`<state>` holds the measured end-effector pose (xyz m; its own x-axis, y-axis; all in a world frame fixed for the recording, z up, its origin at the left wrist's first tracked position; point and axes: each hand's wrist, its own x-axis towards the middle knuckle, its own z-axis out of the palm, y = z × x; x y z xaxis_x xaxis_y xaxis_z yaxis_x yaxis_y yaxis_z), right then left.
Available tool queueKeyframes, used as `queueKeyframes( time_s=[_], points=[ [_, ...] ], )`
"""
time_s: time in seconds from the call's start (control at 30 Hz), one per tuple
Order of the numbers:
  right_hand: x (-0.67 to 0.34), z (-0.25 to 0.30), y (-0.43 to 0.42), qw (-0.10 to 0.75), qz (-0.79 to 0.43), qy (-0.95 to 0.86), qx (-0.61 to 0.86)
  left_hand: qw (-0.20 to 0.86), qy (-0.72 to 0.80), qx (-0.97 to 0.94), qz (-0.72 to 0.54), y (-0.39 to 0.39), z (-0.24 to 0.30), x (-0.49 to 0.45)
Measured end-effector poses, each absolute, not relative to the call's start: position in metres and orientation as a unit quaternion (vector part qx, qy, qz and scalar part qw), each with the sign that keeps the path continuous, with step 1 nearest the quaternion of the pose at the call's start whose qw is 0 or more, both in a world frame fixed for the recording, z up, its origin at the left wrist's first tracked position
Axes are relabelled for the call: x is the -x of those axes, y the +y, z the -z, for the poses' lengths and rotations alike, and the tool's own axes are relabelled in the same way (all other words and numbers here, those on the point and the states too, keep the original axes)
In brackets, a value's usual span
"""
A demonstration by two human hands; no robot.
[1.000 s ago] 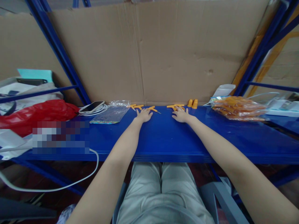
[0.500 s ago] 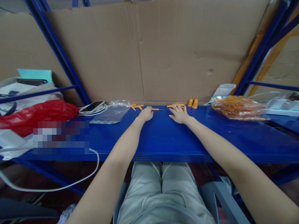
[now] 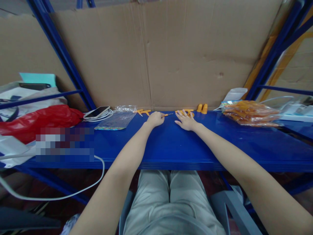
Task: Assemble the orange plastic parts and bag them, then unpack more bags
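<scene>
On the blue shelf [image 3: 171, 143], my left hand [image 3: 154, 119] is closed around a small orange-handled corkscrew; its metal screw tip [image 3: 167, 115] sticks out to the right. My right hand [image 3: 185, 120] lies flat with fingers spread, its fingertips touching an orange T-shaped corkscrew [image 3: 186, 111] by the cardboard wall. Two more orange corkscrews [image 3: 143, 112] lie just left of my left hand. A pair of orange caps [image 3: 201, 108] stands upright to the right of my right hand.
A bag of orange parts [image 3: 249, 113] lies at the right. A clear plastic bag [image 3: 116, 119], a phone on a coiled cable [image 3: 97, 112] and a red bag [image 3: 39, 119] sit at the left. A cardboard sheet [image 3: 171, 55] backs the shelf.
My left hand has closed on a corkscrew and drawn it rightward, so its screw tip now shows. My right hand slid slightly left and stayed flat.
</scene>
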<state>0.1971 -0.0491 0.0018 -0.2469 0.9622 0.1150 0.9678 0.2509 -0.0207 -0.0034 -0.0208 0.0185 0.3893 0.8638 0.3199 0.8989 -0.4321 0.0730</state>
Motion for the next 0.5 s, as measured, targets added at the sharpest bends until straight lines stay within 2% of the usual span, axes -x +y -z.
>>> queueKeyframes(
  time_s=[0.3,0.5],
  points=[
    [-0.196,-0.001,-0.049,0.051,0.019,-0.788,0.613,0.038,-0.551,0.824,0.126,-0.005,0.001,0.010],
    [-0.196,0.000,-0.048,0.044,0.013,-0.787,0.615,0.021,-0.549,0.826,0.125,-0.004,-0.004,0.012]
  ],
)
